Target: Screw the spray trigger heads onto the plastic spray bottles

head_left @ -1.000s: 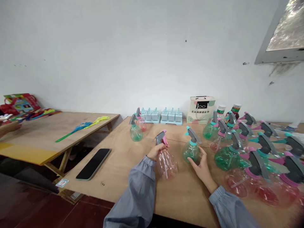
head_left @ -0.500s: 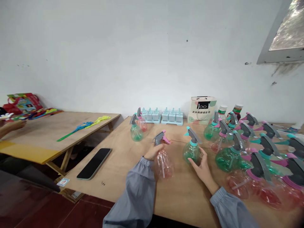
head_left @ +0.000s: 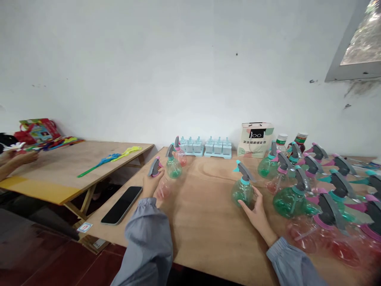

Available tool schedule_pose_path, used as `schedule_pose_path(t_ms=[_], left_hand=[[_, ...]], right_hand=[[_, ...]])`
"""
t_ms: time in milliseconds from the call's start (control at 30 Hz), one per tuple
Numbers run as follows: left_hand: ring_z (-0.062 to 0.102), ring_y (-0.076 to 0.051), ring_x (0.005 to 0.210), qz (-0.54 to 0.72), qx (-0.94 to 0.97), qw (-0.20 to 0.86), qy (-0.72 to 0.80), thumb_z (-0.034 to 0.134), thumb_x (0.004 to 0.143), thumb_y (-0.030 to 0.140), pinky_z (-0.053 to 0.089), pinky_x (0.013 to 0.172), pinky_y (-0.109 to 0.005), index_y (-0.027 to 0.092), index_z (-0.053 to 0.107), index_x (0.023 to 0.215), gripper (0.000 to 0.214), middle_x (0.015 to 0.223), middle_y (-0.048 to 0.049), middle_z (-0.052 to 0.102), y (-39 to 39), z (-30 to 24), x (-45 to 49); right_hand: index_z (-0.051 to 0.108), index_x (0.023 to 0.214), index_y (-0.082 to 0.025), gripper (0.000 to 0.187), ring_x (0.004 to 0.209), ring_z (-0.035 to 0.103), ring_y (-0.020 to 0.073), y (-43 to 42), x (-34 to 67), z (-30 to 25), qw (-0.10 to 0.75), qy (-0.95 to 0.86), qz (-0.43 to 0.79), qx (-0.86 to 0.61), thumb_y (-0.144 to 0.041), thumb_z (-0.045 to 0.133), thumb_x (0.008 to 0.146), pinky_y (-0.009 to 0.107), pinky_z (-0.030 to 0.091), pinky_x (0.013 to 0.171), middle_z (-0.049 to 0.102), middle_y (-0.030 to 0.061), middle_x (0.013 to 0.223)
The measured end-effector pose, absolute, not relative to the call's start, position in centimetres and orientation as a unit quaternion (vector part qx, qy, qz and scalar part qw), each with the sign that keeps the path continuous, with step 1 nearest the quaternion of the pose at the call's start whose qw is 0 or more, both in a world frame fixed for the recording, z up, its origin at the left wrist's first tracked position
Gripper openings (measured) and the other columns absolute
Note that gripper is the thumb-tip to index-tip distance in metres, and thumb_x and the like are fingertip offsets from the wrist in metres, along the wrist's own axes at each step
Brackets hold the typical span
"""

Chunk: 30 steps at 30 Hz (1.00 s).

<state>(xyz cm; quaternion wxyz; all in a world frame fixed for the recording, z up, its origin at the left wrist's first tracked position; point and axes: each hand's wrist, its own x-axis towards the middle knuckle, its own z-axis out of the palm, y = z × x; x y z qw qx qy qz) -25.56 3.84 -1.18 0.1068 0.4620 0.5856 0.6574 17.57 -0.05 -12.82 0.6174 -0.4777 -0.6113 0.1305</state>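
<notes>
My left hand [head_left: 151, 183] grips a clear pink spray bottle [head_left: 162, 188] by its neck, under the grey and pink trigger head, and holds it near the table's left side. It stands just in front of a green spray bottle [head_left: 173, 166] and a pink one [head_left: 180, 155]. My right hand [head_left: 255, 210] rests its fingers on the side of a green spray bottle [head_left: 243, 190] with a teal nozzle, which is upright at the table's middle.
Several more green and pink spray bottles [head_left: 321, 190] crowd the right end of the wooden table [head_left: 205, 222]. A black phone [head_left: 122, 204] lies near the left edge. Ice-pop moulds [head_left: 205, 147] and a paper bag [head_left: 256, 140] stand by the wall. Another person's hand [head_left: 18, 159] is over a second table [head_left: 59, 171].
My left hand has carried the pink bottle well to the left, from the middle of the table to beside the two bottles at the back left. My right hand has stayed on the green bottle.
</notes>
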Motion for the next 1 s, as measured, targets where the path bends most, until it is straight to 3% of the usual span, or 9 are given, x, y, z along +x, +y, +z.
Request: schedule_pose_path(t_ms=[167,367,533,633,700,767,833,933,1000], left_hand=[[0.07,-0.024,0.098,0.683,0.465,0.133,0.548,0.077,0.067,0.032,0.054,0.097,-0.04,0.014,0.072,0.094,0.033,0.096,-0.0087,0.075,6.4,-0.7,-24.9],[0.068,-0.026,0.102,0.691,0.464,0.118,0.541,0.08,0.064,0.036,0.054,0.096,-0.041,0.016,0.067,0.104,0.047,0.106,-0.0103,0.071,7.1,-1.0,-24.9],[0.053,-0.031,0.129,0.755,0.379,-0.064,0.531,0.067,0.081,0.051,0.042,0.107,-0.048,0.016,0.044,0.132,0.066,0.138,-0.0155,0.053,5.4,-1.3,-24.2],[0.037,-0.036,0.141,0.779,0.327,-0.148,0.514,0.055,0.089,0.06,0.032,0.114,-0.052,0.018,0.037,0.132,0.063,0.149,-0.0161,0.038,3.2,-0.7,-21.8],[0.036,-0.036,0.141,0.784,0.343,-0.147,0.496,0.051,0.089,0.063,0.031,0.115,-0.053,0.018,0.039,0.128,0.061,0.145,-0.0172,0.039,1.6,-0.2,-18.6],[0.046,-0.032,0.133,0.762,0.458,-0.045,0.456,0.049,0.092,0.06,0.033,0.114,-0.05,0.02,0.045,0.124,0.052,0.135,-0.0151,0.049,0.3,0.2,-14.1],[0.06,-0.028,0.117,0.704,0.561,0.042,0.434,0.065,0.085,0.056,0.043,0.106,-0.045,0.023,0.055,0.119,0.048,0.119,-0.0108,0.061,-0.6,0.3,-8.9],[0.051,-0.033,0.132,0.576,0.686,0.238,0.376,0.086,0.066,0.046,0.038,0.111,-0.047,0.023,0.044,0.138,0.086,0.14,-0.0153,0.053,-1.0,0.1,-2.2],[0.047,-0.035,0.136,0.551,0.685,0.27,0.393,0.087,0.065,0.045,0.035,0.113,-0.051,0.022,0.04,0.141,0.092,0.144,-0.0163,0.05,-1.0,0.0,0.4]], right_hand=[[0.034,0.144,-0.021,0.08,0.13,0.05,0.0329,0.0,17.6,-12.9,0.616,-0.612,0.135,-0.477,-0.056,0.07,0.081,0.058,0.042,0.11,0.046,0.0168,0.142],[0.034,0.143,-0.022,0.079,0.129,0.05,0.033,-0.1,17.5,-12.8,0.618,-0.612,0.137,-0.475,-0.056,0.07,0.081,0.06,0.041,0.11,0.047,0.0166,0.141],[0.033,0.143,-0.022,0.08,0.13,0.049,0.033,0.0,17.6,-12.8,0.614,-0.609,0.148,-0.48,-0.055,0.07,0.081,0.059,0.041,0.11,0.045,0.0168,0.143],[0.034,0.142,-0.022,0.079,0.128,0.05,0.0327,-0.1,17.5,-12.6,0.614,-0.614,0.134,-0.478,-0.055,0.07,0.081,0.058,0.042,0.109,0.045,0.0162,0.141],[0.035,0.142,-0.021,0.081,0.126,0.05,0.033,-0.4,17.1,-12.4,0.619,-0.614,0.099,-0.48,-0.058,0.071,0.079,0.058,0.042,0.108,0.047,0.0157,0.137],[0.038,0.141,-0.02,0.084,0.121,0.051,0.0334,-0.7,16.5,-12.1,0.616,-0.614,0.059,-0.49,-0.061,0.072,0.076,0.058,0.042,0.106,0.049,0.0146,0.129],[0.041,0.138,-0.02,0.082,0.117,0.052,0.0333,-1.2,15.9,-12.0,0.601,-0.623,0.04,-0.5,-0.064,0.071,0.075,0.057,0.044,0.104,0.05,0.0135,0.124],[0.043,0.136,-0.022,0.076,0.116,0.053,0.0326,-1.9,15.2,-12.4,0.575,-0.647,0.054,-0.498,-0.065,0.068,0.078,0.056,0.047,0.102,0.05,0.0124,0.122],[0.038,0.142,-0.022,0.078,0.119,0.053,0.0319,-2.4,15.1,-12.9,0.559,-0.661,0.077,-0.494,-0.063,0.066,0.081,0.054,0.048,0.102,0.048,0.0123,0.123]])
